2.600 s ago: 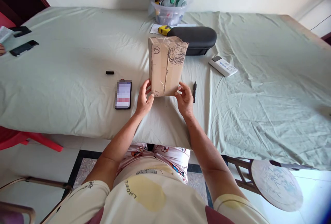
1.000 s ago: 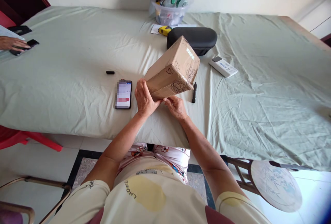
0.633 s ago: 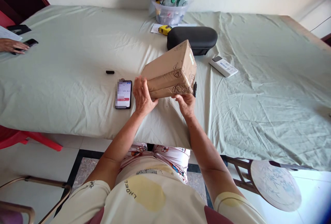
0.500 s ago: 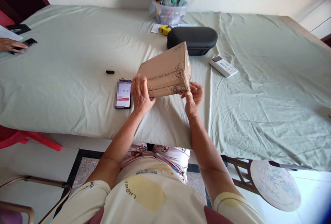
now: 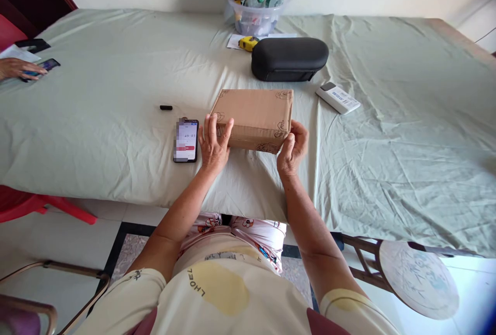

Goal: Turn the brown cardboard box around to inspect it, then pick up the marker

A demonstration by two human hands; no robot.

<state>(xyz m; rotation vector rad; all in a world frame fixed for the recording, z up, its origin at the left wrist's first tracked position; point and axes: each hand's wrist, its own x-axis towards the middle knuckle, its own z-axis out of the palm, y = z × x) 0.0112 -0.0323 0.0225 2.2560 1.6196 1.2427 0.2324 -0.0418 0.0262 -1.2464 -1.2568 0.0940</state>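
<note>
Pale green cloth (image 5: pixel 116 102) covers the wide table from edge to edge, creased most heavily toward the right. Near the front edge lies a brown cardboard box (image 5: pixel 253 113), flat on the cloth with its long side running left to right and small scribbled marks at its corners. The left hand (image 5: pixel 214 141) is pressed against the box's left end, fingers spread over the near corner, while the right hand (image 5: pixel 292 143) cups the right end with the thumb on the front face; both hands are gripping the box between them. Just beside the left hand, a smartphone (image 5: pixel 186 140) lies face up with its screen lit, and a small black cap (image 5: pixel 166 107) sits farther back on the cloth. Behind the box rests a black oval case (image 5: pixel 289 58), with a yellow tape measure (image 5: pixel 248 43) and a clear plastic tub (image 5: pixel 256 15) beyond it near the wall. A white remote control (image 5: pixel 338 98) lies to the right of the box, well apart from it. At the far left edge, another person's hand (image 5: pixel 17 68) rests on a dark phone (image 5: pixel 45 64).
</note>
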